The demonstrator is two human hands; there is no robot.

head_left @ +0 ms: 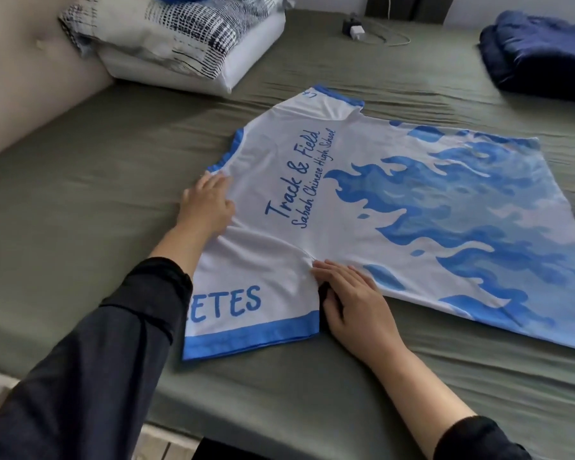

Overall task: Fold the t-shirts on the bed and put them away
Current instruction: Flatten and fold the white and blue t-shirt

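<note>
— Where do we stand with the white t-shirt with blue flame print and blue-trimmed sleeves [362,207]?

— It lies spread flat, back side up, on the olive-green bed sheet [80,180]. Its long axis runs left to right across our view: collar at the left, hem off to the right.

— And our hands?

— Our left hand [208,202] rests flat, fingers straight, on the fabric beside the collar. Our right hand [352,300] lies flat too, fingertips touching the cloth in the underarm corner where the near sleeve meets the body. Neither one pinches anything.

— So which way would the fold go?

— We judge lengthwise. The near sleeve sits between our two arms, right at the right hand, so that hand is the better placed to lift it and carry it away from us over the lettering. The far sleeve is well apart from both hands.

— Anything else on the bed?

— A patterned black-and-white pillow [166,38] at the head and a dark navy folded cloth [541,61] far right, both clear of the shirt.
</note>
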